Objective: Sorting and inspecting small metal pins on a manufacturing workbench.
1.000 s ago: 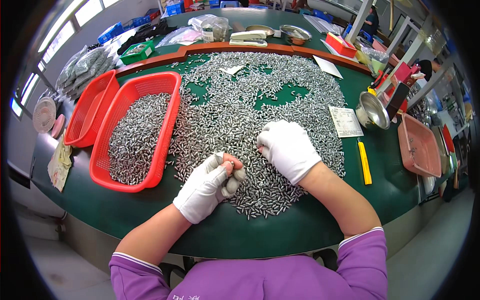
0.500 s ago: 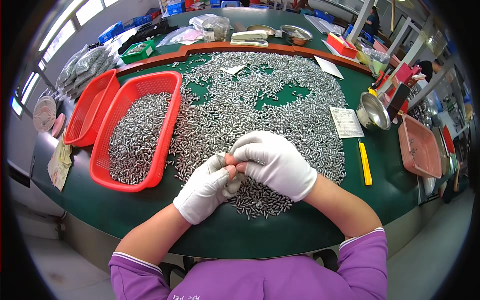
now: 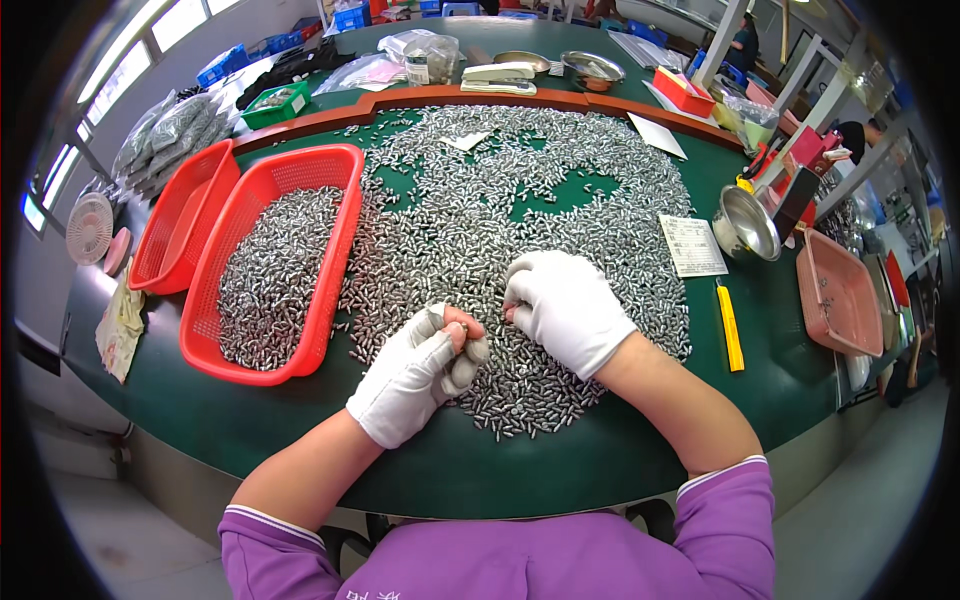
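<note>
A wide layer of small silvery, bullet-shaped metal pieces [image 3: 440, 245] covers the middle of the green table. Both hands wear white gloves with some fingertips bare. Above the near part of the pile, my left hand [image 3: 415, 375] is closed, thumb pressed against the index finger; what lies in that pinch is too small to make out. My right hand [image 3: 570, 310] is just to its right, low over the pieces, its fingers drawn together and pointing down-left. Whether a piece sits between those fingertips is hidden. The two hands are apart.
At left stands a red perforated basket [image 3: 345, 220] holding many such pieces, beside another red basket [image 3: 150, 255]. To the right lie a printed paper slip [image 3: 693, 246], a yellow cutter knife [image 3: 730, 328], a metal bowl [image 3: 735, 225] and a pink basket [image 3: 850, 335]. A wooden ledge [image 3: 400, 97] runs behind.
My right hand has parted from the left and moved right, over the pile. The left hand stays nearly in place, its fingers still pinched.
</note>
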Action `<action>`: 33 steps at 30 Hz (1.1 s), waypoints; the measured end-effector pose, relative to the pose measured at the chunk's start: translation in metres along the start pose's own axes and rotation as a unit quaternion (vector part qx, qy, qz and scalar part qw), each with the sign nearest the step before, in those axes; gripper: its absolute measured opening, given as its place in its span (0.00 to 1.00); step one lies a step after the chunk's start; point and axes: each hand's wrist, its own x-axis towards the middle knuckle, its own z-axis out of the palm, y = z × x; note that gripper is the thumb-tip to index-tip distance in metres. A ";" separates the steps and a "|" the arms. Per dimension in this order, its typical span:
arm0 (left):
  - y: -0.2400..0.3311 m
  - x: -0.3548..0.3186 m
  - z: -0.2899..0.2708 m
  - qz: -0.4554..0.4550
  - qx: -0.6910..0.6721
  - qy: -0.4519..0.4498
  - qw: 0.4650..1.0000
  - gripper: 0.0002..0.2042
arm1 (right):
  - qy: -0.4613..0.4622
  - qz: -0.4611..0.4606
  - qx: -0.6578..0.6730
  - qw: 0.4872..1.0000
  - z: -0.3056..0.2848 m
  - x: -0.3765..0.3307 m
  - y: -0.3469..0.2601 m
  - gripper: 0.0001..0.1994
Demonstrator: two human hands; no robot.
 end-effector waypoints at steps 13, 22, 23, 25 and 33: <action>-0.002 0.001 -0.004 0.005 -0.021 -0.039 0.999 0.13 | 0.026 -0.042 0.367 0.929 -0.015 0.003 -0.027 0.06; -0.002 0.000 -0.004 -0.005 0.015 0.009 1.000 0.09 | 0.047 -0.037 0.016 0.998 -0.016 0.001 -0.006 0.09; -0.002 0.000 -0.003 -0.001 0.009 0.006 1.000 0.09 | 0.007 -0.024 -0.028 0.999 -0.014 -0.001 -0.003 0.08; -0.001 0.000 -0.002 -0.004 0.004 0.006 1.000 0.09 | -0.014 -0.014 -0.026 0.999 -0.010 -0.001 -0.004 0.07; 0.001 -0.001 -0.004 -0.019 -0.013 -0.001 1.000 0.08 | 0.036 -0.041 -0.005 0.998 -0.008 0.002 -0.009 0.04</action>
